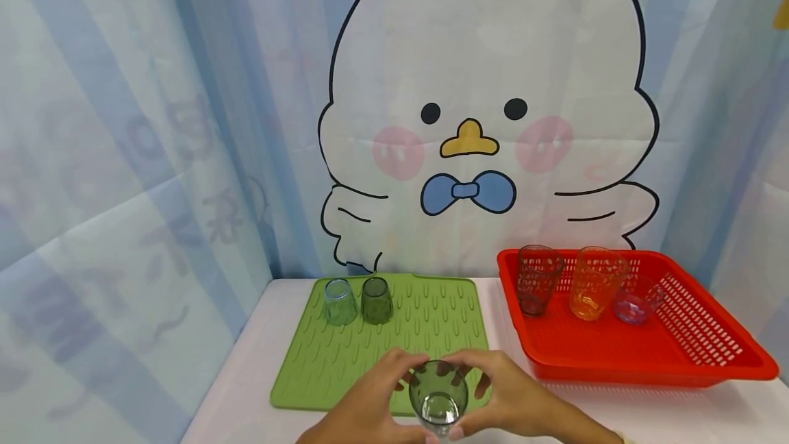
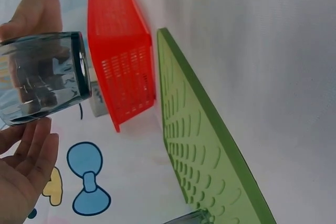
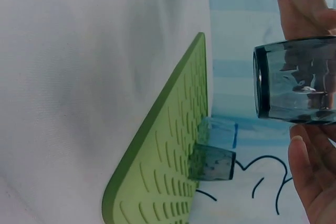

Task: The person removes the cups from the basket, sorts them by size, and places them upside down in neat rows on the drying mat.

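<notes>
A grey-tinted clear glass (image 1: 438, 396) is held between both hands above the front edge of the green mat (image 1: 431, 334). The left hand (image 1: 376, 403) grips its left side with curled fingers and thumb; the right hand (image 1: 514, 392) grips its right side. In the left wrist view the glass (image 2: 44, 74) hangs clear of the mat (image 2: 194, 135), as does the glass (image 3: 296, 80) in the right wrist view. At the mat's back left stand a bluish glass (image 1: 340, 302) and a dark grey glass (image 1: 377, 301), side by side, apart from the held one.
A red basket (image 1: 616, 355) stands on the right of the white table (image 1: 246, 368), with a dark glass (image 1: 537, 279), an orange-looking glass (image 1: 594, 284) and a small purplish glass (image 1: 637, 300) inside. A curtain with a cartoon figure (image 1: 468, 53) hangs behind.
</notes>
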Available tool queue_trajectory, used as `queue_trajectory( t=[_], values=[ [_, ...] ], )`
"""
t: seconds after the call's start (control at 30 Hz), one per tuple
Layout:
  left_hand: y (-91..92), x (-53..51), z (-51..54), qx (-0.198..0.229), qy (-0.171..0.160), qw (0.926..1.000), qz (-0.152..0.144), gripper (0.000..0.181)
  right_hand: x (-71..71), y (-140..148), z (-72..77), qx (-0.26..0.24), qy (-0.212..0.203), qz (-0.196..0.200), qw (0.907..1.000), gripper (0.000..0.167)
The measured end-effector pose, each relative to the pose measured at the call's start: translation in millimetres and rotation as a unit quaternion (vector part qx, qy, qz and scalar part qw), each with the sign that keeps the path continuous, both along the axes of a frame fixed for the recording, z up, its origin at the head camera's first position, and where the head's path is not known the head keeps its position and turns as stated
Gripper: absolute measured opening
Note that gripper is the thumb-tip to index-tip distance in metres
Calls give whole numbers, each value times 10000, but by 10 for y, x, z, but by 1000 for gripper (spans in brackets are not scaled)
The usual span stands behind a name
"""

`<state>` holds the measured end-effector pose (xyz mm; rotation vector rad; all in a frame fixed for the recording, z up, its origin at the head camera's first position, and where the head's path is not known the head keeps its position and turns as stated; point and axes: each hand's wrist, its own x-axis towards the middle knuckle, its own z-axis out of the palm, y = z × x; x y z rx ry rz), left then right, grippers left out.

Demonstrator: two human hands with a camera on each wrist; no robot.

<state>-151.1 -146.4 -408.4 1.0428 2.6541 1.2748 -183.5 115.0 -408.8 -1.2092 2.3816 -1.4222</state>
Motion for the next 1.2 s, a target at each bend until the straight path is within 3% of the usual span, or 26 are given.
queue_trajectory(
  t=[0.43, 0.6, 0.77, 0.9, 1.03, 1.1, 1.2],
  values=[
    [29, 8, -19, 29, 181, 9997, 166, 67, -13, -7, -19, 40, -164, 39, 9998, 62],
    [25, 25, 3, 98, 326, 9991, 250, 68, -34, -10, -35, -116, -200, 223, 9995, 65],
    [25, 35, 54, 314, 376, 9982, 351, 66, -52, -6, -73, -274, -408, 527, 9974, 70],
    [45, 45, 101, 444, 514, 9968, 415, 66, -72, -17, -116, -259, -568, 534, 9966, 70],
    [67, 63, 143, 440, 460, 9968, 480, 68, -88, -39, -163, -276, -795, 572, 9948, 73],
    [74, 71, 164, 461, 386, 9970, 486, 69, -89, -54, -180, -305, -1151, 594, 9911, 74],
    [80, 79, 196, 570, 318, 9965, 521, 70, -101, -77, -223, -488, -1257, 833, 9874, 74]
  ],
)
